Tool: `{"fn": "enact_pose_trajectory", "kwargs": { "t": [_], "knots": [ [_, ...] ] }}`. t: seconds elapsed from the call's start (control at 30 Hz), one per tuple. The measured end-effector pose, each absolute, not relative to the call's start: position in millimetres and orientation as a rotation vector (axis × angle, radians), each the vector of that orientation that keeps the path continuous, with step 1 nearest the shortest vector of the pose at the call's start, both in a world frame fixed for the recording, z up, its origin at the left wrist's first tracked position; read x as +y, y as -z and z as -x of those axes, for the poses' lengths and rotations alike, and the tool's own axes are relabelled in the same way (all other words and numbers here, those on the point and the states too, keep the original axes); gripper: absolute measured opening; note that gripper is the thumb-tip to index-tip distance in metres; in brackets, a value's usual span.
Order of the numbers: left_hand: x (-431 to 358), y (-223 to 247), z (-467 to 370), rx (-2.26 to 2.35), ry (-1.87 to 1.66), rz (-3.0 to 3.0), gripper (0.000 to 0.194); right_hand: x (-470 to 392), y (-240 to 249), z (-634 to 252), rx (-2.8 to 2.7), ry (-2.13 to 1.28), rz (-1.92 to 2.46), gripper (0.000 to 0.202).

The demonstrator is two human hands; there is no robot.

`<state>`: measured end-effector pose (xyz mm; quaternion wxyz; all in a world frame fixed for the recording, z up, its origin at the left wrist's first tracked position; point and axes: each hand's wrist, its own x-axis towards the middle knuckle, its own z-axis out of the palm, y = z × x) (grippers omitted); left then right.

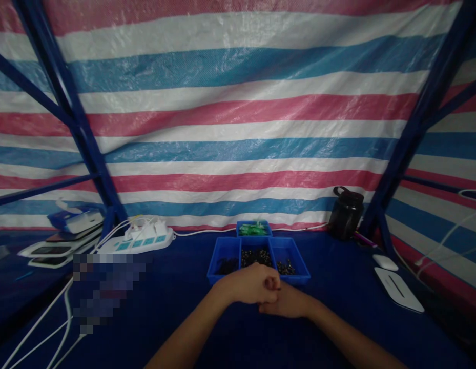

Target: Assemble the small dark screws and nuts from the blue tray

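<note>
My left hand and my right hand meet just in front of the blue bins, fingers curled together. Whatever they hold, if anything, is too small and hidden to name. Behind them stand three joined blue bins: dark pieces lie in the left bin, small shiny metal and black parts fill the middle one, and a few similar parts sit in the right one. A smaller blue bin behind them holds green packets.
At the left are a white power strip with plugs, white cables and a stack of devices. A black jar, a white mouse-shaped object and a white flat device are at the right.
</note>
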<state>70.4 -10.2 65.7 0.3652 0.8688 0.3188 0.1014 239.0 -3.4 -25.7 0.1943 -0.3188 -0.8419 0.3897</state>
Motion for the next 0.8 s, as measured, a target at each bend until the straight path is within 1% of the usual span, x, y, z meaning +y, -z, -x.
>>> {"fn": "enact_pose_trajectory", "kwargs": {
  "t": [0.07,0.2,0.37,0.47,0.53,0.6,0.67,0.8],
  "knots": [
    [-6,-63,-70,0.733,-0.217,-2.259,0.013,-2,26,-241,-2.352,-1.153,0.846,0.024],
    [-8,-45,-52,0.743,-0.193,-2.229,0.017,0,27,-247,-2.415,-1.188,0.913,0.018],
    [-21,-18,-31,0.881,-0.29,-2.234,0.02,2,25,-251,-2.31,-1.407,0.913,0.031],
    [-24,-8,-31,0.915,-0.372,-2.251,0.019,2,24,-251,-2.3,-1.478,0.981,0.033],
    [-24,-3,-33,0.942,-0.448,-2.274,0.018,1,24,-250,-2.305,-1.455,1.016,0.032],
    [-23,1,-36,0.949,-0.497,-2.306,0.018,-2,24,-249,-2.316,-1.36,0.989,0.03],
    [-23,6,-36,0.941,-0.515,-2.339,0.018,-5,24,-247,-2.334,-1.243,0.948,0.029],
    [-23,15,-36,0.932,-0.543,-2.397,0.017,-8,25,-242,-2.344,-1.112,0.974,0.029]
  ]
}}
